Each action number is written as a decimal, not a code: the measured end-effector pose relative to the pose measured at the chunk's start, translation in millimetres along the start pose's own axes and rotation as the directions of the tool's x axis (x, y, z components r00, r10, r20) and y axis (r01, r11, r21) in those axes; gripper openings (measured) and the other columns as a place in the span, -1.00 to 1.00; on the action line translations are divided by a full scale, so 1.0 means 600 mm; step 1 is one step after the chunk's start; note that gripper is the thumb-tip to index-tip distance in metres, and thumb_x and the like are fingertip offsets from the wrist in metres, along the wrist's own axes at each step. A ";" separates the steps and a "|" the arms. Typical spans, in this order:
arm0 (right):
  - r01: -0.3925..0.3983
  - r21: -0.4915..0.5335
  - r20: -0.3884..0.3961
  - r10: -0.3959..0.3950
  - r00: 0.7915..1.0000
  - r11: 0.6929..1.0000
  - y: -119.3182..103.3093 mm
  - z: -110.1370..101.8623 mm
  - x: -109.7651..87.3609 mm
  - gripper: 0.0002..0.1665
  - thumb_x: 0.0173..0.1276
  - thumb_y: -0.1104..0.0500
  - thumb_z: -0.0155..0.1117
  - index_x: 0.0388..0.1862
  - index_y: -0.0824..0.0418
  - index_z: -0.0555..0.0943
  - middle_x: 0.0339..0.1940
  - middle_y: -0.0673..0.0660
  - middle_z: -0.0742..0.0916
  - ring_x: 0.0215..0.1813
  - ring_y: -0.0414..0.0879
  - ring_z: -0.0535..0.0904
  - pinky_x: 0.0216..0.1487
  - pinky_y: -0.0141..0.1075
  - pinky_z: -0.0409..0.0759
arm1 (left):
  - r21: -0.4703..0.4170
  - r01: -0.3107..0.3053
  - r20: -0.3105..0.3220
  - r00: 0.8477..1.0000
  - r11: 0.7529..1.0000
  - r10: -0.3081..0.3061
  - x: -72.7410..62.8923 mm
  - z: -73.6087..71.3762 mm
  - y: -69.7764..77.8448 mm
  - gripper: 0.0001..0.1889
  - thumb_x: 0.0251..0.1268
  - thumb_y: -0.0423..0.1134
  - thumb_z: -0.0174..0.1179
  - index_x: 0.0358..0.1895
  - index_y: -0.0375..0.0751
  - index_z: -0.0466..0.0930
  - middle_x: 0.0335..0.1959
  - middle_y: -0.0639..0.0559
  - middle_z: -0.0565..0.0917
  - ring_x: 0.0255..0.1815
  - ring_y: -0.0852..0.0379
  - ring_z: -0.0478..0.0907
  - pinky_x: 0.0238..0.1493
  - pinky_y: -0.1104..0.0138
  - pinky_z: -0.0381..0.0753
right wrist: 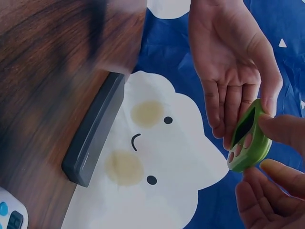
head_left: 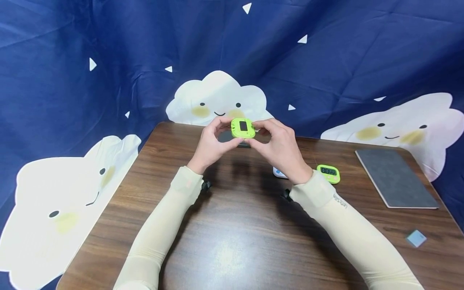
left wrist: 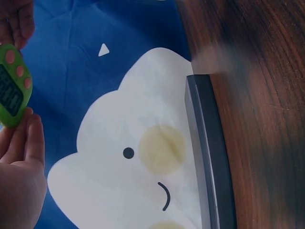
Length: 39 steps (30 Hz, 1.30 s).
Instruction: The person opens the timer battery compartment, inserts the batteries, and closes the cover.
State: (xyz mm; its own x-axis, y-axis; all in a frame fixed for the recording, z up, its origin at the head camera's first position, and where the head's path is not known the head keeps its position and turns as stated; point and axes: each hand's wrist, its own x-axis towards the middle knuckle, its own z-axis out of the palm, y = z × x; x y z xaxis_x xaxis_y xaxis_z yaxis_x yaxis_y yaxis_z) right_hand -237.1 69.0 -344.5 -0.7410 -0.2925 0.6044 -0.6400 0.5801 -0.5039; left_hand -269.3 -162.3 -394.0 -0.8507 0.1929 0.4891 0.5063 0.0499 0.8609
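Note:
A bright green digital timer [head_left: 243, 128] is held up above the far part of the table, its back with a dark rectangle facing the head camera. My left hand [head_left: 214, 141] pinches its left side between thumb and fingers. On the opposite side, my right hand [head_left: 279, 143] grips it by the edge with thumb and index finger. Pink buttons and a dark display show on the timer's front [left wrist: 13, 88] in the left wrist view. From the right wrist, the timer [right wrist: 251, 138] appears tilted, the left hand [right wrist: 233, 67] above it and the right hand [right wrist: 276, 176] below.
A dark, block-like object [right wrist: 95, 129] stands near the table's far edge, partly hidden behind the hands. A white timer with blue buttons [right wrist: 12, 210] and another green timer [head_left: 328, 174] lie by my right forearm. Farther right are a grey notebook [head_left: 396, 177] and a small light-blue square [head_left: 416, 238].

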 end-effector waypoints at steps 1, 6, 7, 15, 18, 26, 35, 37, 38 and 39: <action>-0.004 0.002 -0.001 0.004 1.000 1.000 -0.001 0.000 0.000 -0.47 0.27 0.22 0.78 0.19 0.29 0.82 0.04 0.22 0.88 -0.03 0.05 0.83 -0.03 -0.10 0.79 | -0.001 0.001 -0.003 1.000 1.000 -0.001 0.000 0.000 0.000 -0.41 0.30 -0.40 0.58 0.39 -0.30 0.62 0.36 -0.22 0.70 0.39 -0.12 0.69 0.62 -0.23 0.53; -0.058 0.038 -0.002 0.058 0.998 0.998 -0.002 -0.002 0.000 -0.48 0.29 0.20 0.77 0.20 0.24 0.83 0.03 0.19 0.89 -0.05 0.03 0.85 0.00 -0.19 0.80 | -0.003 -0.005 -0.011 1.000 1.000 0.005 0.000 0.001 0.002 -0.41 0.31 -0.42 0.57 0.39 -0.31 0.62 0.36 -0.21 0.70 0.39 -0.05 0.68 0.63 -0.07 0.58; -0.082 0.062 0.002 0.082 0.997 0.995 -0.002 -0.003 0.001 -0.49 0.30 0.19 0.77 0.21 0.22 0.83 0.01 0.18 0.90 -0.05 0.02 0.85 0.00 -0.25 0.80 | -0.005 -0.011 -0.010 1.000 1.000 0.011 0.000 0.000 0.003 -0.41 0.31 -0.42 0.56 0.39 -0.32 0.62 0.36 -0.22 0.70 0.39 -0.06 0.68 0.62 -0.05 0.59; -0.379 0.364 0.146 0.349 0.926 0.851 0.019 -0.011 0.001 -0.51 0.48 0.03 0.64 0.31 0.10 0.79 0.04 0.13 0.91 -0.03 -0.13 0.84 -0.02 -0.53 0.76 | 0.159 -0.087 0.013 0.996 0.983 0.086 -0.003 -0.004 0.003 -0.36 0.30 -0.33 0.61 0.44 -0.26 0.63 0.34 -0.20 0.75 0.33 -0.11 0.75 0.58 0.04 0.63; -0.471 0.488 0.233 0.411 0.881 0.735 0.029 -0.012 0.001 -0.48 0.54 0.04 0.58 0.39 0.17 0.73 0.02 0.04 0.91 0.01 -0.18 0.86 0.07 -0.42 0.84 | 0.321 -0.162 0.031 0.987 0.933 0.160 -0.004 -0.004 0.001 -0.30 0.25 -0.27 0.66 0.46 -0.24 0.64 0.28 -0.21 0.79 0.29 -0.10 0.78 0.51 0.01 0.68; -0.599 0.672 0.404 0.463 0.789 0.435 0.035 -0.010 0.000 -0.52 0.66 0.21 0.41 0.45 0.33 0.60 -0.13 -0.07 0.93 -0.13 -0.18 0.90 0.10 -0.33 0.88 | 0.524 -0.308 0.072 0.945 0.794 0.319 -0.002 0.000 -0.007 -0.26 0.25 -0.23 0.66 0.49 -0.29 0.62 0.23 -0.18 0.82 0.27 -0.11 0.72 0.35 0.03 0.77; -0.628 0.694 0.471 0.437 0.766 0.353 0.039 -0.008 -0.001 -0.56 0.74 0.26 0.27 0.50 0.27 0.54 -0.14 -0.04 0.93 -0.14 -0.19 0.89 0.11 -0.31 0.89 | 0.557 -0.368 0.092 0.918 0.745 0.385 0.000 -0.004 -0.003 -0.29 0.26 -0.23 0.67 0.47 -0.31 0.65 0.25 -0.20 0.83 0.30 -0.13 0.72 0.43 0.05 0.73; -0.640 0.695 0.494 0.430 0.756 0.327 0.040 -0.009 -0.001 -0.55 0.75 0.26 0.26 0.51 0.24 0.53 -0.14 -0.02 0.93 -0.14 -0.19 0.89 0.11 -0.31 0.89 | 0.565 -0.379 0.118 0.916 0.733 0.383 0.000 -0.006 -0.001 -0.27 0.24 -0.23 0.67 0.48 -0.34 0.64 0.27 -0.22 0.81 0.31 -0.15 0.70 0.43 0.04 0.72; -0.647 0.696 0.506 0.426 0.750 0.313 0.039 -0.009 -0.001 -0.54 0.75 0.26 0.25 0.53 0.23 0.52 -0.13 -0.01 0.93 -0.13 -0.18 0.89 0.10 -0.32 0.89 | 0.566 -0.382 0.129 0.916 0.730 0.380 0.000 -0.008 -0.001 -0.26 0.24 -0.24 0.67 0.48 -0.36 0.64 0.29 -0.23 0.80 0.32 -0.16 0.69 0.43 0.04 0.72; -0.651 0.696 0.514 0.423 0.746 0.303 0.038 -0.008 -0.001 -0.53 0.75 0.25 0.25 0.55 0.22 0.51 -0.12 -0.01 0.93 -0.13 -0.17 0.89 0.09 -0.32 0.89 | 0.570 -0.383 0.136 0.917 0.727 0.376 -0.001 -0.009 -0.001 -0.25 0.23 -0.24 0.68 0.49 -0.37 0.63 0.29 -0.24 0.80 0.32 -0.16 0.69 0.43 0.03 0.72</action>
State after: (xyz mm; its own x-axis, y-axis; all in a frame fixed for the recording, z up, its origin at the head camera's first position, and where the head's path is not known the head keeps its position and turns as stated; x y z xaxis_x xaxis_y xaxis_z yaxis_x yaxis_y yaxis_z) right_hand -250.2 86.5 -353.5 -0.9282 -0.3636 -0.0792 0.1469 -0.1624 -0.9757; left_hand -270.1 -168.0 -394.0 -0.5702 0.3292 0.7526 0.7746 0.5206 0.3592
